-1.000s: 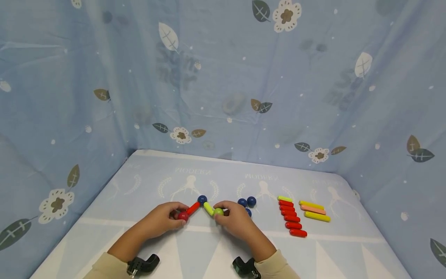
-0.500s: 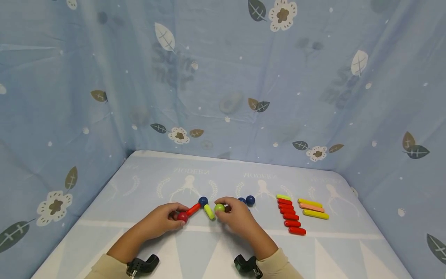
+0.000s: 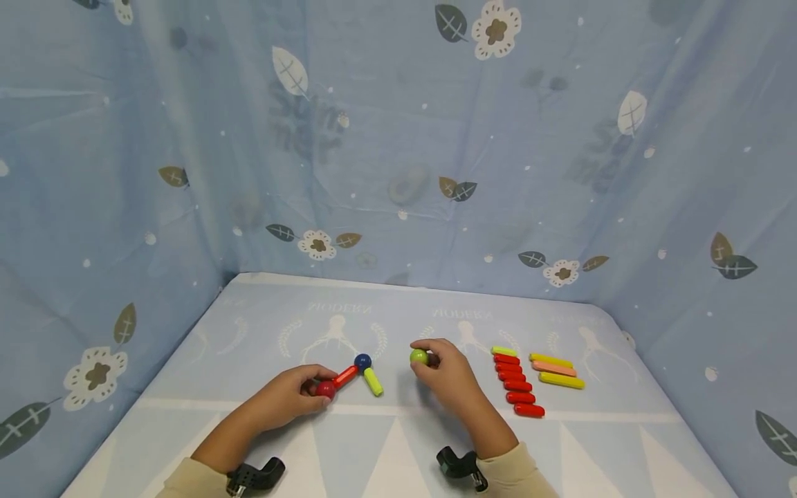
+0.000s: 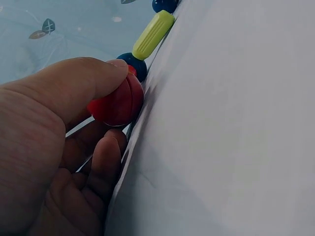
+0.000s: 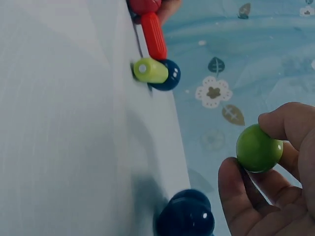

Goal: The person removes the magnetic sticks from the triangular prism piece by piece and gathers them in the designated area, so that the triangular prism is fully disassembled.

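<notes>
My left hand pinches a red ball between thumb and fingers, close over the table. From that ball a red rod runs to a dark blue ball. A yellow-green rod slants forward from the blue ball, its near end free and tipped with a pale disc in the right wrist view. To the right, my right hand holds a green ball by thumb and fingertips, apart from the rod. Loose blue balls lie below this hand in the right wrist view; in the head view it hides them.
Right of my right hand, several short red rods lie in a column with a yellow-green rod at its far end. Beside them rest longer yellow rods and an orange rod. A patterned blue curtain stands behind the table.
The green ball has come off the free end of the yellow-green rod and moved right and back with my right hand. My left hand stays on the red ball.
</notes>
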Motion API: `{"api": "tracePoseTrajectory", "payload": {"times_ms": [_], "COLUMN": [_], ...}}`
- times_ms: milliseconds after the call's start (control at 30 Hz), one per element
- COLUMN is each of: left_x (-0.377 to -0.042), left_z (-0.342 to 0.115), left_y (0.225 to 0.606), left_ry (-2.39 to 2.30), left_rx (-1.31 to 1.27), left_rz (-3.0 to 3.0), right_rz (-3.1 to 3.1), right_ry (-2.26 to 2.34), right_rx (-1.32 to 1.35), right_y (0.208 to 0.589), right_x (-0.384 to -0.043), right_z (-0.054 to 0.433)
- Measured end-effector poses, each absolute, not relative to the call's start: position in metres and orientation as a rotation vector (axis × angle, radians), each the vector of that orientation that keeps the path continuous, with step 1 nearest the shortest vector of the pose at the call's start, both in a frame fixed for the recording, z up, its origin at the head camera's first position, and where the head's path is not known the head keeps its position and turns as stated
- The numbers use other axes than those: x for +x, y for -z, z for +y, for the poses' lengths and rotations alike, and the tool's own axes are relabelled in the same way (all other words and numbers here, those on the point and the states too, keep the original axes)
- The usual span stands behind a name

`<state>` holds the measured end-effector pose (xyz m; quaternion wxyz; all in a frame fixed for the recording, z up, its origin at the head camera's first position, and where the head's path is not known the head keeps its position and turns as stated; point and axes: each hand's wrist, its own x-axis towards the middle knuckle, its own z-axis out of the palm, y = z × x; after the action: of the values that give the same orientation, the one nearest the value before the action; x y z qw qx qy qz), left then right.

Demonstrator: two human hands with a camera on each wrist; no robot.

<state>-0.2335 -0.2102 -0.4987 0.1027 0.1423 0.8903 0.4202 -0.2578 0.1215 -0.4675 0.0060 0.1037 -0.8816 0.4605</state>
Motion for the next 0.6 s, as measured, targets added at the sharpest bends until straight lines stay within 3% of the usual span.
{"api": "tracePoseTrajectory", "payload": {"times_ms": [600], "left_x": [-0.235], "left_z": [-0.209], "left_y": [0.502], "left_ry": [-1.241], "left_rx": [0.407], "left_rz": [2.630], "right_rz": [-2.696], "right_ry": [-1.450], "right_rx": [0.100], "right_y": [0.479], "right_x": [-0.257], "right_z": [0.167]}}
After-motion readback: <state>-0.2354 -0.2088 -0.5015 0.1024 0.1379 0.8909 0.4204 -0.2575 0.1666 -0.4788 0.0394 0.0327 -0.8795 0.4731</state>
